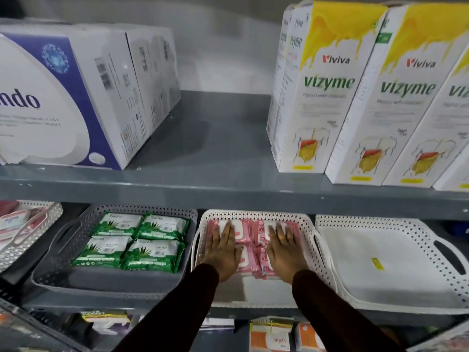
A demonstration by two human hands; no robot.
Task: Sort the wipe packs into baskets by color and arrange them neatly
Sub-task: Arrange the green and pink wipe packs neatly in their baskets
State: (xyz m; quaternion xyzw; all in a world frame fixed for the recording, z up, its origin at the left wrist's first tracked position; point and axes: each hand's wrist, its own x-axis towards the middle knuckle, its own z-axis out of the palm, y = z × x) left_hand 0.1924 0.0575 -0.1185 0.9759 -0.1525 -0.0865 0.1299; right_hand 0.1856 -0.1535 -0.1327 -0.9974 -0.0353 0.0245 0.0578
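Pink wipe packs [250, 241] sit in the white basket [311, 243] on the lower shelf, middle slot, laid flat in what looks like a two-by-two block, partly hidden under the hands. Left hand [222, 250] and right hand [284, 247] both flat, fingers spread, palms down on the packs, gripping nothing. Step looks like squaring up and pressing down the pink set. To do it well: keep the palms flat, nudge the packs together toward the basket's back wall, close any gaps, edges parallel to the rim, no pack riding over a neighbour. Long axis of each pink pack seems to run left-right, label side up, white flap facing the camera; exact print direction hard to tell under the hands. Green wipe packs [132, 241] already in the grey basket [63, 252] just to the left, two-by-two, long axis left-right, slightly skewed. Second white basket [380, 262] on the right holds no packs. Sorting looks near done.
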